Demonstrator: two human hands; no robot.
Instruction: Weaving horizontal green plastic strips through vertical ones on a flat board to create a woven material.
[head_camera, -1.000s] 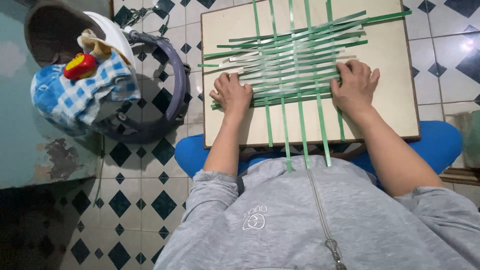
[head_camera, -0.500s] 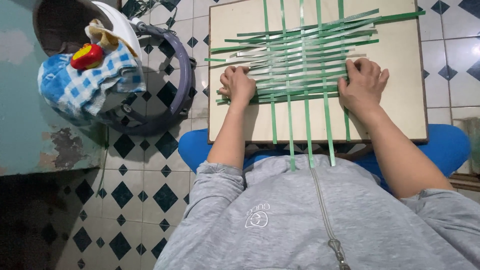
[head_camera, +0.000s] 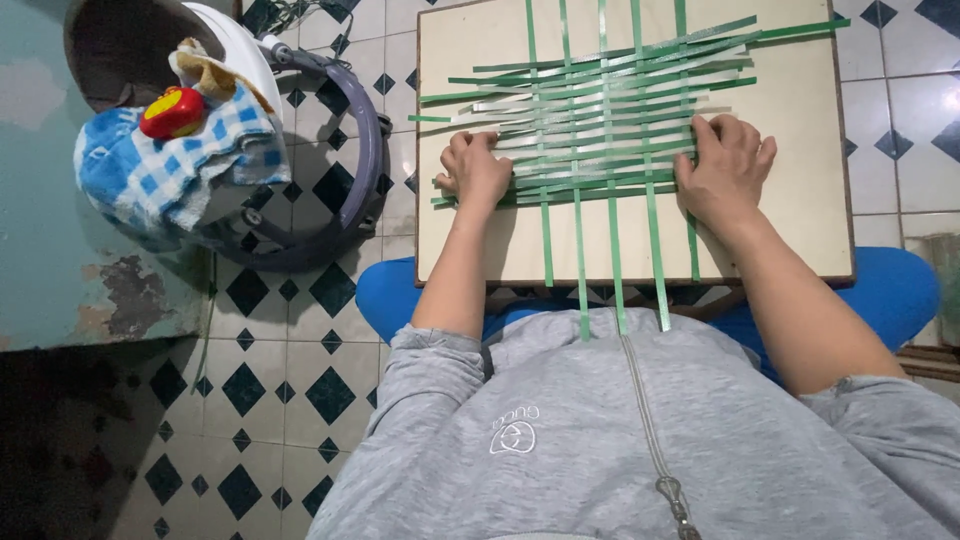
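A flat weave of green strips (head_camera: 600, 130) lies on a pale board (head_camera: 790, 220) that rests across the person's blue-clad lap, over a floor of white and dark diamond tiles (head_camera: 250, 390). The left hand (head_camera: 475, 170) sits at the weave's left edge with its fingers curled down onto the ends of the crosswise strips, gripping nothing that can be seen. The right hand (head_camera: 722, 172) lies at the right edge, fingers spread and pressed flat on the strips. The upright strips run down past the board's near edge and hang loose over the grey zipped top (head_camera: 620, 430). To the left stands a walker (head_camera: 340, 170) with a blue checked cloth (head_camera: 165, 170) and a red toy (head_camera: 172, 112) on it. The risk looks to lie in the loose lower rows: nothing locks them, so if either hand lifts or pushes unevenly, the crosswise strips could slide, gape or skew. The board only balances on the knees, and a shift of the legs could tip it and spill the weave
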